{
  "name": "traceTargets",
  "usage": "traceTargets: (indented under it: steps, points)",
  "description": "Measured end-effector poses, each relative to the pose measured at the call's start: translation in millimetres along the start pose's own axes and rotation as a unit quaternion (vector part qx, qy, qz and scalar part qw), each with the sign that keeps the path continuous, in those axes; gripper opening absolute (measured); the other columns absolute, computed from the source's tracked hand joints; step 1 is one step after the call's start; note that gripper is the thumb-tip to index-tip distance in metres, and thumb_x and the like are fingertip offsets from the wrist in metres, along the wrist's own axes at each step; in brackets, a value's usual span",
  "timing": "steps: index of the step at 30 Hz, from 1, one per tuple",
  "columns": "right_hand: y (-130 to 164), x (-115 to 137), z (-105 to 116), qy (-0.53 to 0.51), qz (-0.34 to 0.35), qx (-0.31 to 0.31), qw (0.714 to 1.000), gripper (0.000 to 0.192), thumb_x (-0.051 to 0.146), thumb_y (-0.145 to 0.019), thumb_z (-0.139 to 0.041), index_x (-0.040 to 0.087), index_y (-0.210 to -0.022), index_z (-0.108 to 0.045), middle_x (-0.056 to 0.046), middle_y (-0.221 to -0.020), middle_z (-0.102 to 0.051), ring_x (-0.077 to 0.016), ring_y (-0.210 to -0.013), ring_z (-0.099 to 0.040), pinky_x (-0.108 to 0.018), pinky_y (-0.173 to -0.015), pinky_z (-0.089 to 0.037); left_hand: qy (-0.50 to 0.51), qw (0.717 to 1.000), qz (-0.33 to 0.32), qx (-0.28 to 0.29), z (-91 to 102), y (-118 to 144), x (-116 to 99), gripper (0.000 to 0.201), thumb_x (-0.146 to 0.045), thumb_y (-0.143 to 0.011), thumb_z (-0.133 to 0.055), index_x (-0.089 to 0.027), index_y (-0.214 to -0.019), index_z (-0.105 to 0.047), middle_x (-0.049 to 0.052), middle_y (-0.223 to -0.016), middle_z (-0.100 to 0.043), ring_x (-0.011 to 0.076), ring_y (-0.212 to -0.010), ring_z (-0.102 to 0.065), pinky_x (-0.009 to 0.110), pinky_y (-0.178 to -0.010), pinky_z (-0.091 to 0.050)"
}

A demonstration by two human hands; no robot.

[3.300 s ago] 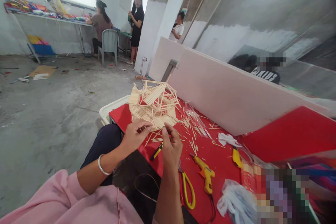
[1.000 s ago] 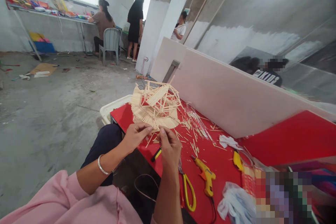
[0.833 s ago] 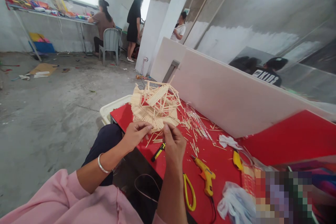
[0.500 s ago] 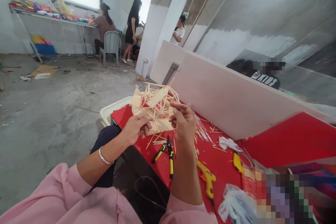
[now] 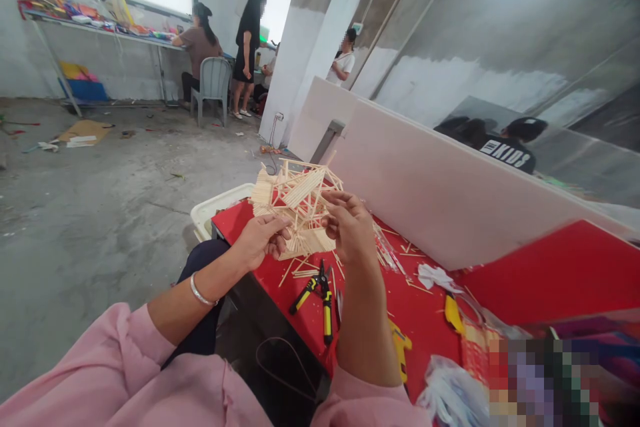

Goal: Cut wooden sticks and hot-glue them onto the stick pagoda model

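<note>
Two bare hands up in front of a stick model [image 5: 301, 197], which sits at the far end of the red bench [image 5: 425, 323]. Left hand [image 5: 264, 240]: thumb and index close together at the model's near side; can't tell if that grip is clamped on something thin. Right hand [image 5: 349, 221]: a bit higher, fingers bent, overlapping the model's right side in view; can't tell if its grip is together or apart, or if it touches the model. Gap between the hands. Model: open frame of pale sticks, one slatted panel [image 5: 306, 187] tilted on top, wider slatted part below. Loose sticks [image 5: 306, 273] on the bench just in front. Cutters [image 5: 327, 317] with yellow-black handles lie nearer, handles spread. Glue gun [image 5: 401, 350] partly hidden by the right forearm. Further right: white tissue [image 5: 437, 277], crumpled bag [image 5: 454, 393]. White board [image 5: 400, 177] stands along the bench's far side. Pale tub [image 5: 204, 219] beside the bench's left end. Bangle [image 5: 200, 290] on left wrist. Background: one person [image 5: 203, 47] on a grey chair [image 5: 215, 80], another in black [image 5: 245, 40] standing near, one in a KIDS shirt [image 5: 507, 152] behind the board.
</note>
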State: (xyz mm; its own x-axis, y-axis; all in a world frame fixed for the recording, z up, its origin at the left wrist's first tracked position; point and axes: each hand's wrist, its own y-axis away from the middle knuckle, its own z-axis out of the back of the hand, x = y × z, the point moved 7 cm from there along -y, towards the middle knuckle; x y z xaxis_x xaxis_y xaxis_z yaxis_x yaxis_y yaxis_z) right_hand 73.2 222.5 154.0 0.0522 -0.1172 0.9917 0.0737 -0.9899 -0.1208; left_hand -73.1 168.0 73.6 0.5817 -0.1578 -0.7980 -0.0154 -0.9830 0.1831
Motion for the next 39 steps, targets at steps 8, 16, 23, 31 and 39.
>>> traceTargets:
  steps: [8,16,23,31,39]
  points:
    - [-21,-9,-15,-0.064,-0.080,0.083,0.991,0.035,0.027,-0.057,-0.069,0.022,-0.088,-0.055,0.003,-0.087,-0.065,-0.0015,-0.044,-0.043,-0.017,-0.037,-0.017,-0.003,1.000,0.000,0.012,2.3,-1,1,0.027,-0.034,-0.074,-0.073,-0.012,-0.064,-0.060,-0.001,-0.051,-0.060,0.0066,-0.036,-0.054,0.014,-0.030,-0.040]
    - [-23,-9,-18,-0.112,-0.091,0.084,0.986,0.036,0.021,-0.054,-0.070,0.022,-0.088,-0.056,0.010,-0.060,-0.049,-0.0024,-0.041,-0.039,-0.017,-0.035,-0.015,0.002,1.000,-0.002,-0.003,7.0,0,-1,0.022,-0.031,-0.073,-0.073,-0.013,-0.075,-0.063,-0.001,-0.057,-0.064,0.0069,-0.037,-0.055,0.015,-0.030,-0.039]
    - [-27,-10,-18,-0.120,-0.098,0.092,0.984,0.037,0.017,-0.055,-0.069,0.021,-0.089,-0.056,0.010,-0.059,-0.047,-0.0014,-0.041,-0.040,-0.015,-0.033,-0.017,-0.002,1.000,-0.005,0.002,6.0,1,0,0.025,-0.033,-0.073,-0.073,-0.012,-0.068,-0.061,-0.001,-0.056,-0.062,0.0072,-0.037,-0.055,0.015,-0.030,-0.039]
    - [-27,-11,-19,-0.151,-0.106,0.092,0.978,0.036,0.014,-0.055,-0.069,0.021,-0.088,-0.057,0.009,-0.061,-0.052,-0.0008,-0.040,-0.040,-0.013,-0.031,-0.018,0.003,1.000,-0.001,-0.003,4.0,1,-1,0.018,-0.028,-0.075,-0.071,-0.012,-0.075,-0.063,-0.001,-0.059,-0.064,0.0073,-0.037,-0.056,0.015,-0.029,-0.040]
    - [-27,-12,-14,-0.149,-0.099,0.067,0.982,0.035,0.013,-0.055,-0.068,0.021,-0.088,-0.057,0.005,-0.073,-0.063,0.0001,-0.040,-0.041,-0.012,-0.031,-0.019,0.002,1.000,0.000,0.005,3.4,1,0,0.022,-0.030,-0.075,-0.072,-0.012,-0.070,-0.060,-0.001,-0.058,-0.063,0.0068,-0.037,-0.056,0.015,-0.030,-0.040]
